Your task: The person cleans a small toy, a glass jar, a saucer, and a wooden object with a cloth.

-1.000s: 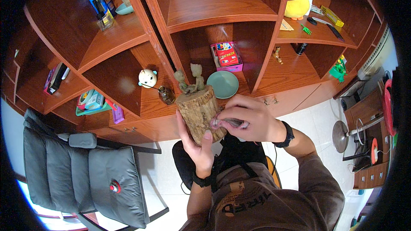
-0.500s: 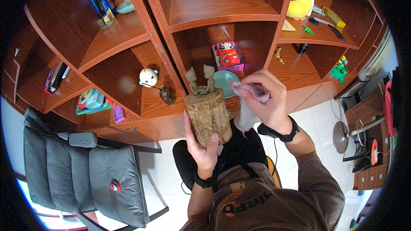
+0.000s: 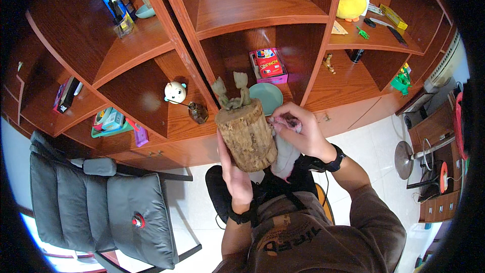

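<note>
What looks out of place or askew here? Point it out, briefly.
Nothing looks spilled or broken. The wooden stump ornament is off the shelves, tilted in the left hand, while the right hand presses a pale cloth to its side. On the shelf a small tan figurine seems to lean.

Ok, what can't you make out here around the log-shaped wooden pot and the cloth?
Head view only:
- Left hand palm and fingers: hidden behind the log-shaped wooden pot.
- Pale cloth: its contact with the pot hidden behind the pot and right hand.
- Small figure on the pot: too small for detail.
</note>
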A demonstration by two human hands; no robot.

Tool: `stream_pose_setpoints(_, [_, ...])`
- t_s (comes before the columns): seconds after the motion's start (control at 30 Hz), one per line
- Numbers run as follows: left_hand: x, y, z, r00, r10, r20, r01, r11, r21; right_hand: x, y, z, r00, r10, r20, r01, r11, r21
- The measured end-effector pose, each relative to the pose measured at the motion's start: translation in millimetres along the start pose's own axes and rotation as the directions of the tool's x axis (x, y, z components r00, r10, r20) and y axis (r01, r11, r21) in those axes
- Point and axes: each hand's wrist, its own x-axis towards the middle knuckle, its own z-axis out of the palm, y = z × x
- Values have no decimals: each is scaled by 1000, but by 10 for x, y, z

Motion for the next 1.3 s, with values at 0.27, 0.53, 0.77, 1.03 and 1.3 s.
stream_pose_setpoints(0.27, [59, 45, -96, 998, 30, 53, -43, 963, 265, 6, 146, 43, 997, 54, -63, -48, 994, 97])
stream_pose_setpoints(0.53, [52, 100, -71, 991, -136, 11, 136, 975, -177, -45, 218, 94, 994, 36, -104, -14, 978, 207])
stream_pose_setpoints(0.77, [10, 38, -144, 961, -274, 38, 275, 940, -202, -45, 221, 131, 993, 24, -119, -2, 983, 183])
stream_pose_setpoints(1.03, [19, -8, -97, 929, -364, 73, 367, 870, -330, -15, 217, 155, 991, 27, -133, -4, 986, 169])
stream_pose_setpoints(1.3, [-19, 7, -88, 945, -318, 81, 328, 899, -290, 54, 154, -35, 998, -51, 26, 53, 996, -78])
